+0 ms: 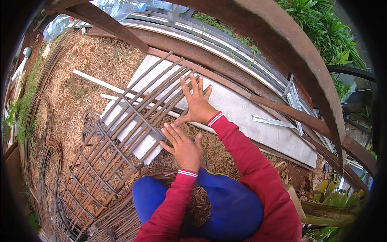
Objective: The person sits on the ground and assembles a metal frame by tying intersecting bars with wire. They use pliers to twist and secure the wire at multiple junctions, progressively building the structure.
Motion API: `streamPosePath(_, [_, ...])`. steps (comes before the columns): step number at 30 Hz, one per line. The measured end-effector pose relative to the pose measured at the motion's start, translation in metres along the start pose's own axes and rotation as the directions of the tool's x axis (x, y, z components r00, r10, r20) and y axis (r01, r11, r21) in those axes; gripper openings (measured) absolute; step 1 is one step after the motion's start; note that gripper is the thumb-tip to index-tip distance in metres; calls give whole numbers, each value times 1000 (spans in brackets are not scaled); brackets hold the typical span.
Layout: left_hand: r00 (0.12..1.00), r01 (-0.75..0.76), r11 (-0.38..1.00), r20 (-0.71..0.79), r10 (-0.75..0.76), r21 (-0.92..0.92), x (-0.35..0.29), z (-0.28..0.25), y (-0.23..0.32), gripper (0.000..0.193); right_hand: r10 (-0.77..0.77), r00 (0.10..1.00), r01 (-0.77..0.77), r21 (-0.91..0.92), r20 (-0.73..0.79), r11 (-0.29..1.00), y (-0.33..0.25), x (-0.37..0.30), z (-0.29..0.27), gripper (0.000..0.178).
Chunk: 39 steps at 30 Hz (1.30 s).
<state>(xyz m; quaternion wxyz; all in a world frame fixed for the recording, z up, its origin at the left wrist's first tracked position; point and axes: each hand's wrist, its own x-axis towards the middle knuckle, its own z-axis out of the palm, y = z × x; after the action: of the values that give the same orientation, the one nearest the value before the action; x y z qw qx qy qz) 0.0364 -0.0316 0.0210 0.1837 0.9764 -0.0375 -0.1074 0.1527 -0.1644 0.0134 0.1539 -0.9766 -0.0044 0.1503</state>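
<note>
From where I stand, the steel cage (141, 115) lies aslant in front of the crouching person, from the lower left of the view up to the middle. Its long bars run through bent hoops, which seem to be what keeps them spaced as a box. The upper bar ends reach over a white panel (258, 113), and a smaller board (148, 152) lies beneath the middle; I'd guess these lift the steel off the ground, though I can't see whether every bar bears on them.

The left hand (184, 151) is spread flat, back upward, by the near corner of a hoop. The right hand (198, 104) is splayed too, just beyond it, near the bar ends. Neither grips anything; whether the fingertips brush the steel I cannot tell. Such spread fingers look more like gesturing or measuring than holding.

A white strip (94, 82) runs in toward the cage from the far left. Loose rods (119, 222) lie low by the blue knees (236, 201), handy to that crouch. Long coils (45, 129) sit at the left, apart from the work. Beyond the panel, rusty beams (300, 52) arch across, and plastic bottles (119, 10) lie by the far rails.
</note>
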Motion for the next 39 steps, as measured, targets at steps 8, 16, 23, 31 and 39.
streamPosePath(8, [1000, 4, 999, -21, -5, -42, -1, 0, 1, 97, -11, 1000, 11, -7, -27, 1000, -1, 0, 1, 164])
streamPosePath(16, [1000, -2, 994, -19, 0, -105, 0, -3, -1, 99, -12, 999, 11, -7, -38, 1000, -3, -2, 0, 163])
streamPosePath(23, [999, -42, 984, -2, 42, -172, 0, -40, -1, 97, -52, 988, 56, 26, -148, 998, -16, 16, -23, 161])
streamPosePath(31, [968, 23, 1000, -249, -19, 11, 122, -64, -58, 95, -94, 970, 107, 46, -224, 993, -57, 143, -36, 156])
streamPosePath(39, [962, 26, 1000, -271, -26, -2, 169, -57, -80, 96, -71, 989, 76, 32, -128, 997, -71, 178, -25, 156])
